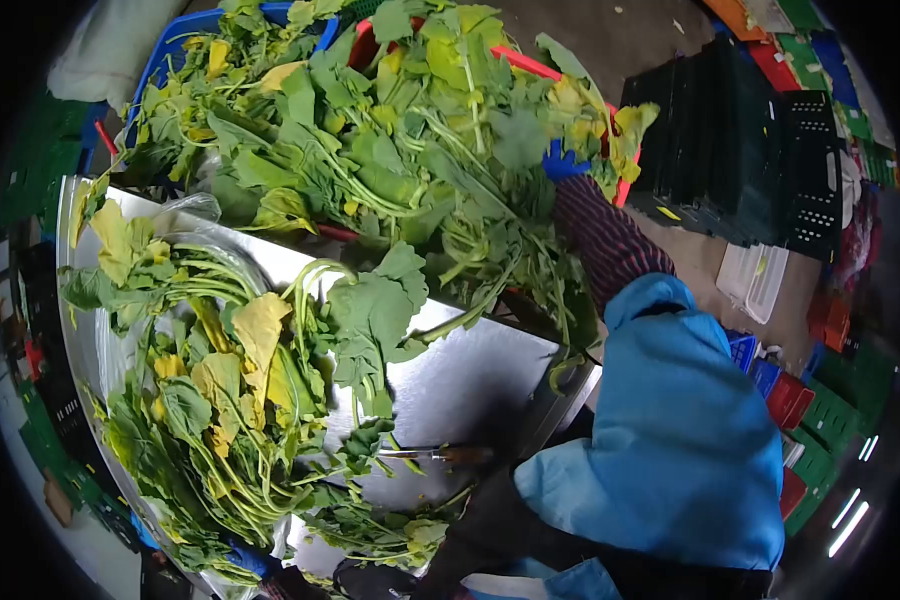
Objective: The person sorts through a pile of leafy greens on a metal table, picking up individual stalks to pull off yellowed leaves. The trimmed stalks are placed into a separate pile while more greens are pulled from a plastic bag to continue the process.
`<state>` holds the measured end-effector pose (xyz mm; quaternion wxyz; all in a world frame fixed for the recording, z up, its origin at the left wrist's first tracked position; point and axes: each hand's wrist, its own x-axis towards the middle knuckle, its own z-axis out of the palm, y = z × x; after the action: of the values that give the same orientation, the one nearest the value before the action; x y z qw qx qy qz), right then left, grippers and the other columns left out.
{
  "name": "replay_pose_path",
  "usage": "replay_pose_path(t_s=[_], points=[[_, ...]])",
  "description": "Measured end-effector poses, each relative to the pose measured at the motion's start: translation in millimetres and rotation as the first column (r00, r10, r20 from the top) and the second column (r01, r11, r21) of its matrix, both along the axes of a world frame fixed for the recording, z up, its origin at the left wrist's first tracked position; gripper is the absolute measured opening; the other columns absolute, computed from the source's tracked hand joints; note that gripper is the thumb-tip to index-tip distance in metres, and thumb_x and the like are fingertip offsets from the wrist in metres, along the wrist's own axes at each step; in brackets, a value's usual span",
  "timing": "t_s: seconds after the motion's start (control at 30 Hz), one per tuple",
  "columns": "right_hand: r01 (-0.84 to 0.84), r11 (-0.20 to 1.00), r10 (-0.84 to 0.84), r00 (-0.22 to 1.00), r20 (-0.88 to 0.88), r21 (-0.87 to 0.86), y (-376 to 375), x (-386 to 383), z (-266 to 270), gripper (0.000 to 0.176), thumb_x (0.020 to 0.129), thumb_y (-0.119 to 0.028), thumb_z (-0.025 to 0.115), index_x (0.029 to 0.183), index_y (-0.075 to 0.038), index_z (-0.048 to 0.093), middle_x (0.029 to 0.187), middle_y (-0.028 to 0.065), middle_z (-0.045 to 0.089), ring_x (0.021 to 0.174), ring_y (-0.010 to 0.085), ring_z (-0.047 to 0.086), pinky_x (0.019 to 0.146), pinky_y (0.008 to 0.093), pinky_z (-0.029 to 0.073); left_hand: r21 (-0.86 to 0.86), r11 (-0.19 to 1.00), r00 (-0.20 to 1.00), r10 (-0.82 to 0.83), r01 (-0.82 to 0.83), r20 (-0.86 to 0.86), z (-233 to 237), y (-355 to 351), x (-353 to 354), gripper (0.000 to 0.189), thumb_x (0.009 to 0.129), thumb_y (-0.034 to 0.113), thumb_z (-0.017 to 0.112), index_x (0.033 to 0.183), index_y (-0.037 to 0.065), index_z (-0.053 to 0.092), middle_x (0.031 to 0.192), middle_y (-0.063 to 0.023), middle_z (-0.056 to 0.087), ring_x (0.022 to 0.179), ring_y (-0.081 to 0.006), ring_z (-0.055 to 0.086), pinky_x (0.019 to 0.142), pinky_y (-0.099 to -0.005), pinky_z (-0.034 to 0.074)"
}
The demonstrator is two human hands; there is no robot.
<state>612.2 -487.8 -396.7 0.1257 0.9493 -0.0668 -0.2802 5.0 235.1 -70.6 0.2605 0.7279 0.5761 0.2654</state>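
Observation:
My right hand [567,163], in a blue glove, reaches out to the right side of a big heap of leafy greens [370,150] with long green stalks. Leaves cover part of its fingers, so its grip cannot be made out. Low at the left, my left hand [253,560], also blue-gloved, touches the lower end of a second pile of leafy greens [240,400], some leaves yellowed. Its fingers are mostly hidden. This pile lies on a shiny metal table [470,375]. A knife [460,455] with a brown handle rests on the metal near my body.
Behind the table, a blue crate [160,62] and a red crate [525,63] hold the big heap. Dark stacked crates [705,150] stand on the floor to the right, near a white basket [755,280]. Clear plastic film [120,350] lies at the table's left side.

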Motion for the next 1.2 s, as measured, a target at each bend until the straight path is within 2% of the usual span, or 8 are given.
replay_pose_path(t_s=[0.2,0.37,0.43,0.57,0.63,0.93,1.1,1.2], points=[[-0.144,0.957,0.161,0.986,-0.046,0.252,-11.7,8.4,91.4,0.071,0.076,-0.031,0.063,0.136,-0.019,0.026,0.141,0.0166,0.025,0.122,0.0382,0.036,0.096,0.0559,0.030,0.069,0.996,0.985,0.063,-0.053,-0.159,11.8,-14.5,12.5,0.049,0.088,0.030,0.053,0.122,-0.004,0.043,0.121,-0.0173,0.049,0.106,-0.0253,0.048,0.092,-0.0376,0.037],[-0.238,0.897,-0.010,0.833,0.554,0.373,-14.2,7.8,177.6,0.054,0.072,-0.032,0.065,0.122,-0.020,0.050,0.133,0.0127,0.039,0.116,0.0287,0.044,0.095,0.0420,0.037,0.001,0.997,0.996,0.073,-0.073,0.049,14.3,-38.9,34.4,0.046,0.087,0.031,0.054,0.117,-0.003,0.045,0.115,-0.0168,0.052,0.098,-0.0248,0.050,0.087,-0.0384,0.039],[-0.570,0.652,-0.051,0.625,0.779,0.500,30.3,-9.8,232.7,0.040,0.076,-0.020,0.062,0.115,-0.017,0.056,0.123,0.0110,0.049,0.109,0.0276,0.049,0.090,0.0410,0.041,0.030,0.992,0.797,-0.078,0.120,-0.599,31.3,-45.4,41.0,0.035,0.094,0.014,0.038,0.126,-0.001,0.040,0.129,-0.0129,0.044,0.109,-0.0244,0.047,0.098,-0.0378,0.031],[-0.216,0.001,0.170,0.962,0.213,0.976,126.3,-68.4,261.5,0.030,0.075,-0.013,0.063,0.105,-0.010,0.060,0.108,0.0032,0.058,0.107,0.0224,0.050,0.093,0.0363,0.038,0.031,1.000,1.000,0.002,-0.002,-0.022,12.4,-38.2,35.0,0.040,0.090,0.020,0.048,0.123,-0.003,0.043,0.124,-0.0150,0.048,0.103,-0.0237,0.050,0.092,-0.0365,0.037],[-0.622,0.078,0.609,0.648,0.457,0.779,146.8,-86.1,228.4,0.039,0.073,-0.017,0.065,0.111,-0.016,0.057,0.120,0.0013,0.052,0.115,0.0222,0.045,0.098,0.0412,0.033,0.048,0.998,1.000,-0.031,0.030,0.005,7.5,-36.0,32.2,0.044,0.089,0.024,0.051,0.123,-0.003,0.044,0.123,-0.0154,0.049,0.101,-0.0241,0.050,0.090,-0.0365,0.038],[-0.773,0.586,0.790,0.612,0.040,0.245,43.2,-77.7,185.6,0.077,0.070,-0.026,0.067,0.135,-0.035,0.028,0.146,-0.0045,0.018,0.135,0.0262,0.014,0.106,0.0530,0.013,0.155,0.985,0.996,-0.064,0.073,-0.060,-14.4,-23.2,4.5,0.049,0.087,0.033,0.055,0.115,-0.007,0.049,0.115,-0.0204,0.054,0.100,-0.0297,0.051,0.088,-0.0387,0.038],[-0.789,0.531,0.820,0.570,0.045,0.309,48.1,-55.7,186.6,0.075,0.069,-0.024,0.069,0.135,-0.032,0.032,0.142,-0.0001,0.028,0.129,0.0278,0.028,0.105,0.0483,0.022,0.123,0.992,0.991,0.035,-0.019,-0.131,17.3,-72.6,61.1,0.035,0.089,0.011,0.051,0.120,-0.005,0.049,0.123,-0.0150,0.050,0.103,-0.0233,0.051,0.091,-0.0350,0.039],[-0.275,0.646,0.613,0.743,-0.268,0.712,83.6,-28.4,228.3,0.049,0.073,-0.024,0.065,0.120,-0.025,0.053,0.106,0.0105,0.059,0.093,0.0310,0.057,0.081,0.0370,0.045,0.058,0.998,0.997,-0.002,-0.003,0.075,-14.4,-32.7,19.4,0.036,0.089,0.011,0.050,0.121,-0.005,0.047,0.124,-0.0152,0.049,0.105,-0.0242,0.050,0.091,-0.0346,0.039]])
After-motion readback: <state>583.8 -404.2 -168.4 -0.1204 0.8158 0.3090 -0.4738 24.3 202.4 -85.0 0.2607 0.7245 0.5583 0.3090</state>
